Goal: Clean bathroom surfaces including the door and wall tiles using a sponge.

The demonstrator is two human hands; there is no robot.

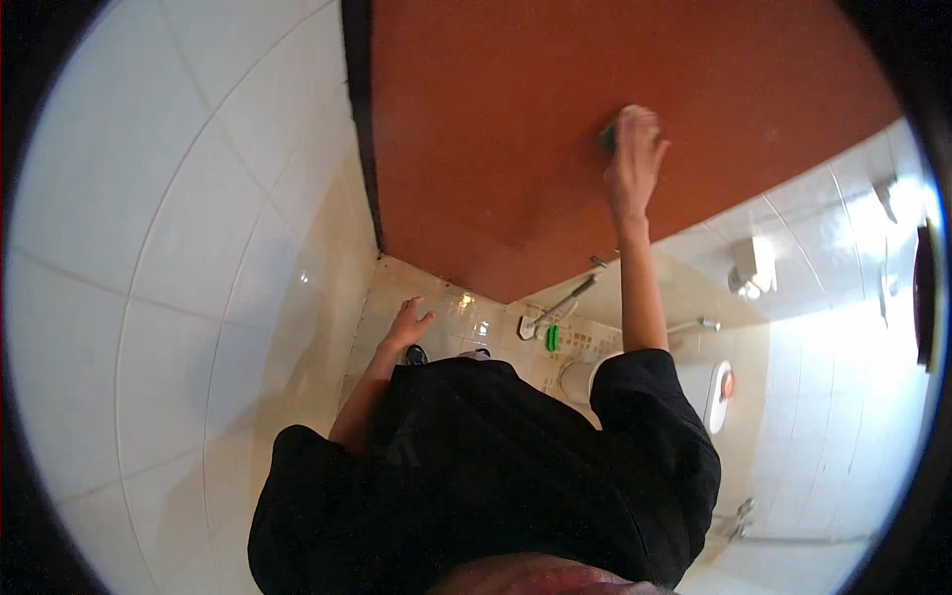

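Observation:
My right hand (636, 164) is raised far forward against a reddish-brown door panel (496, 129). Its fingers are closed on a small scrub sponge (608, 135); a green edge shows at the left of the fingers, and the rest is covered and slightly blurred. The sponge appears to touch the panel. Lower down, my left hand (408, 323) hangs in front of my body near the tiled wall. Its fingers are apart and nothing is in them.
White tiled walls (79, 347) stand close on both sides. A long-handled floor tool (570, 300) and a green brush (552, 338) are on the floor (441, 288). At right are a toilet tank (718, 400), a tap (708, 324) and a white wall fixture (754, 266).

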